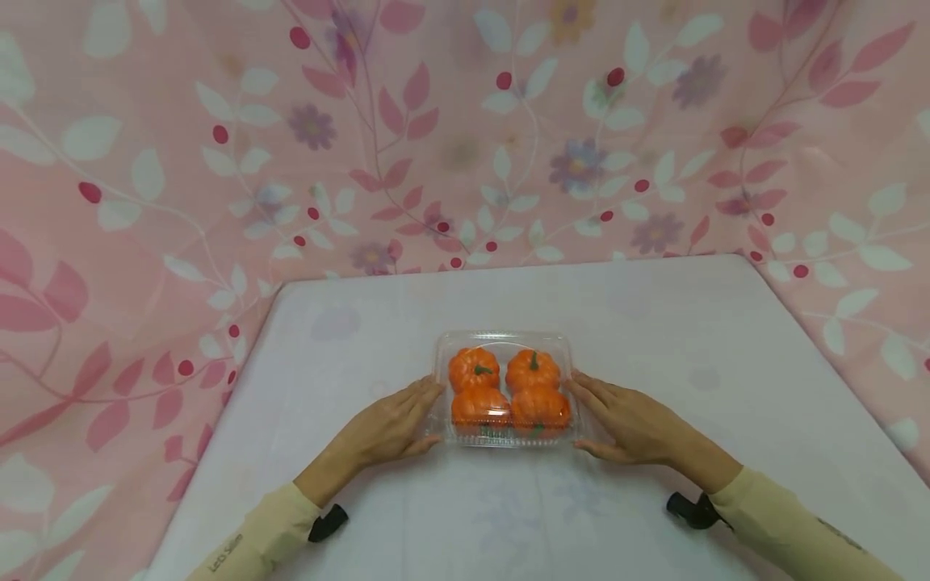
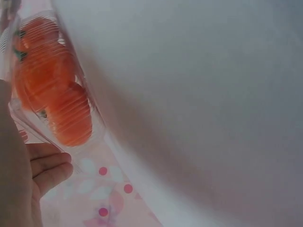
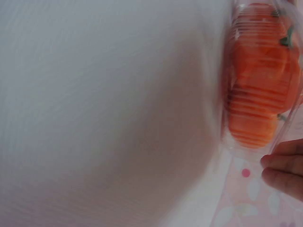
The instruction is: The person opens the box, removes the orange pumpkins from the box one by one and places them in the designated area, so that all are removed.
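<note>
A clear plastic clamshell box (image 1: 504, 339) lies on the table in the head view, its transparent lid over several small orange pumpkins (image 1: 538, 369) with green stems. At the box's left side is my left hand (image 1: 388, 424), fingers extended along the edge and thumb near the front corner. My right hand (image 1: 632, 424) mirrors it on the right side, fingertips at the rim. In the left wrist view the box's ribbed wall (image 2: 71, 113) shows beside the fingers (image 2: 52, 172). The right wrist view has the pumpkins (image 3: 258, 71) behind plastic, with fingertips (image 3: 279, 165) by the far end.
The table (image 1: 617, 307) has a pale cloth with faint floral marks. A pink floral curtain (image 1: 465, 153) hangs behind it and along both sides. Dark wrist-worn devices (image 1: 693, 511) stick out under the sleeves.
</note>
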Demonstrator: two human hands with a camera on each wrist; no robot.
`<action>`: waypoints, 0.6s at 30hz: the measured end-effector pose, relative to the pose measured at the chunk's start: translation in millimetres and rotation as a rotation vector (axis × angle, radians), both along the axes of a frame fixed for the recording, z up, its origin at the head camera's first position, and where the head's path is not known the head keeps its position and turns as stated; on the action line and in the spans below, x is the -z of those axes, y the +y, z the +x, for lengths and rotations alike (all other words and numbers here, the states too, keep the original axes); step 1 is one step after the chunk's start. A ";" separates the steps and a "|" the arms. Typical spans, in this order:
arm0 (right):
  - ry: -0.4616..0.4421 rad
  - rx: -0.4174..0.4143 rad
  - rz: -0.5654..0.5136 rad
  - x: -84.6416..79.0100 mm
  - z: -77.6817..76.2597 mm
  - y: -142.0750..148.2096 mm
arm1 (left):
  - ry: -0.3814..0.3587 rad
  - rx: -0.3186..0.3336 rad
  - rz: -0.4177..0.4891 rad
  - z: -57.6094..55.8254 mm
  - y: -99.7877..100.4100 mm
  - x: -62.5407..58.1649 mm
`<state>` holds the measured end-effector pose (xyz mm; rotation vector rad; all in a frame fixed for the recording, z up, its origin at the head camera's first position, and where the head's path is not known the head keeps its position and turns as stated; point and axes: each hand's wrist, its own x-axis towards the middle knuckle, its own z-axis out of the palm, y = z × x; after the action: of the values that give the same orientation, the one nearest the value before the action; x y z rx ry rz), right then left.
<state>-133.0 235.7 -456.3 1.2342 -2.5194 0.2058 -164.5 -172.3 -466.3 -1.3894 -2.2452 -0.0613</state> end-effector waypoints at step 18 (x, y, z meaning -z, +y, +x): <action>0.077 0.008 0.117 -12.8 7.3 -11.3 | 0.055 -0.011 -0.019 3.6 3.5 -4.2</action>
<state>-125.8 224.3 -443.5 1.2502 -2.5003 0.0090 -160.8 -168.8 -462.2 -1.3713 -2.2134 0.0016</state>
